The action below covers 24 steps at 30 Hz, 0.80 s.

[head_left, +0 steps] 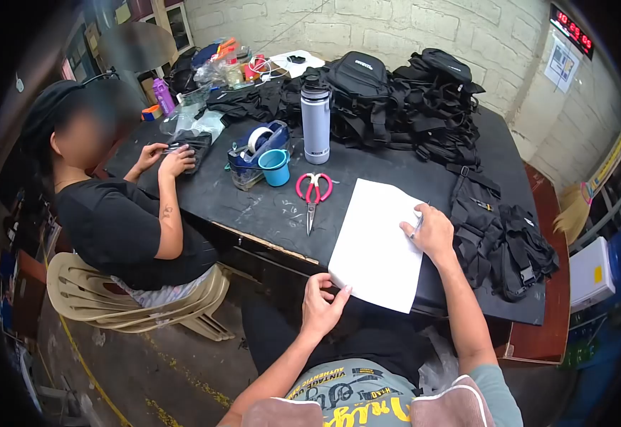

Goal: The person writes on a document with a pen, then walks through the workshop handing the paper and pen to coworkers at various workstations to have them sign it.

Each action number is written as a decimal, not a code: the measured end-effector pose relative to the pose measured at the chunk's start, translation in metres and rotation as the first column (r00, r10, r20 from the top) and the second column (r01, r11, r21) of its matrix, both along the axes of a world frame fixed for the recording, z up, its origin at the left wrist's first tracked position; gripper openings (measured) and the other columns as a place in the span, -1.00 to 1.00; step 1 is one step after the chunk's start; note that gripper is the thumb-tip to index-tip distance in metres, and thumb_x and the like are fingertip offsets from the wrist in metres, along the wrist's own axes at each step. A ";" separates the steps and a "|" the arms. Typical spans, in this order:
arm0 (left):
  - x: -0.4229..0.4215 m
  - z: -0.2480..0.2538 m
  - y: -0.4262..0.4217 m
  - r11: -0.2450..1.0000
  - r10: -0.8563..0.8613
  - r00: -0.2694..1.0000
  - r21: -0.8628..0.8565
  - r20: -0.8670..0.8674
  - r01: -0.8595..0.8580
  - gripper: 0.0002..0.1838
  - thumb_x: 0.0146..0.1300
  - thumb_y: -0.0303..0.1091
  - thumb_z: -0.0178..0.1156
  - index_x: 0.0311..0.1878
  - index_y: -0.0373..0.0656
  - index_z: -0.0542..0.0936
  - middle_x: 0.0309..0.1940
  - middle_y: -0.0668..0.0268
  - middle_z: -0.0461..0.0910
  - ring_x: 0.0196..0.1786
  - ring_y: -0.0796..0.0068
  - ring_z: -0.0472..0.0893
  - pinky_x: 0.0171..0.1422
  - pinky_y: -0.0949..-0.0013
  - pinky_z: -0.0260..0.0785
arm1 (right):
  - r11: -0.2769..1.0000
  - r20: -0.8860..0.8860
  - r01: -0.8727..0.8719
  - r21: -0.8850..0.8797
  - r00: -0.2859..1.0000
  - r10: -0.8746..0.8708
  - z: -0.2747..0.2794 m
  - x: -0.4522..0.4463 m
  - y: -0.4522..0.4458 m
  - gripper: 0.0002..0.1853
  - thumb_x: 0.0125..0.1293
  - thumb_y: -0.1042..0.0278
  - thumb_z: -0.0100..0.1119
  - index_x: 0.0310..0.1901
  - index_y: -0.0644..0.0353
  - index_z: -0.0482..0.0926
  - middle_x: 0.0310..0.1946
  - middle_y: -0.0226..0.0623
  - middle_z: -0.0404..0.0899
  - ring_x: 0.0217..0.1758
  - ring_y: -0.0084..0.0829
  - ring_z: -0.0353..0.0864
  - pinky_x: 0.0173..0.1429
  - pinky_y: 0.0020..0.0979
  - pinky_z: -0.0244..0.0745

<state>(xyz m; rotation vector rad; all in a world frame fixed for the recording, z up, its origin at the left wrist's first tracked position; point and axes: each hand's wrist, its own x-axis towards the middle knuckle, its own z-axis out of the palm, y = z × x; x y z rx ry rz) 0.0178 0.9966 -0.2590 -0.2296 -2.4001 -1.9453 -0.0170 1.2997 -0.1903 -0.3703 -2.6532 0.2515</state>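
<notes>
A white sheet of paper (376, 245) lies at a slant near the front edge of the black table, its lower end reaching over the edge. My left hand (322, 304) pinches the sheet's lower left corner between thumb and fingers. On the upper right part of the sheet rests my right hand (433, 231), closed around a slim pen (418, 225), mostly hidden by the fingers. Scissors with red handles (313, 196) lie left of the paper, blades pointing toward me.
Beyond the scissors stand a grey-blue bottle (315, 124), a blue cup (275, 169) and a tape dispenser (259, 146). Black bags (367, 92) are heaped at the back; black strapped gear (499, 235) lies right. A seated co-worker (111, 206) handles a black item at left.
</notes>
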 end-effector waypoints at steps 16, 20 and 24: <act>-0.071 -0.026 -0.118 0.818 0.374 0.921 0.427 0.111 -0.384 -0.84 0.47 -0.47 0.09 0.05 -0.23 0.46 -0.20 0.37 0.59 -0.28 0.70 0.55 -0.32 0.60 0.37 | 0.671 -0.614 -0.511 -0.538 0.782 0.104 -0.012 -0.035 -0.108 -0.58 0.38 0.46 0.29 0.24 0.29 0.48 -0.22 -0.23 0.65 -0.24 -0.54 0.62 -0.09 -0.48 0.55; -0.088 -0.061 -0.158 0.750 0.477 0.872 0.465 0.113 -0.471 -0.78 0.48 -0.47 0.04 0.13 -0.28 0.42 -0.05 0.23 0.61 -0.14 0.58 0.61 -0.14 0.53 0.47 | 0.602 -0.365 -0.429 -0.673 0.901 0.233 0.018 -0.050 -0.160 -0.69 0.46 0.31 0.21 0.13 0.28 0.57 -0.40 -0.28 0.67 -0.39 -0.58 0.59 -0.24 -0.47 0.48; -0.080 -0.061 -0.170 0.744 0.506 0.857 0.452 0.101 -0.492 -0.74 0.51 -0.49 -0.01 0.20 -0.31 0.37 0.07 0.13 0.60 0.02 0.46 0.62 0.11 0.42 0.49 | 0.640 -0.206 -0.473 -0.606 0.870 0.448 0.021 -0.074 -0.200 -0.71 0.46 0.15 0.27 -0.16 0.26 0.71 -0.63 -0.37 0.57 -0.52 -0.58 0.51 -0.36 -0.44 0.37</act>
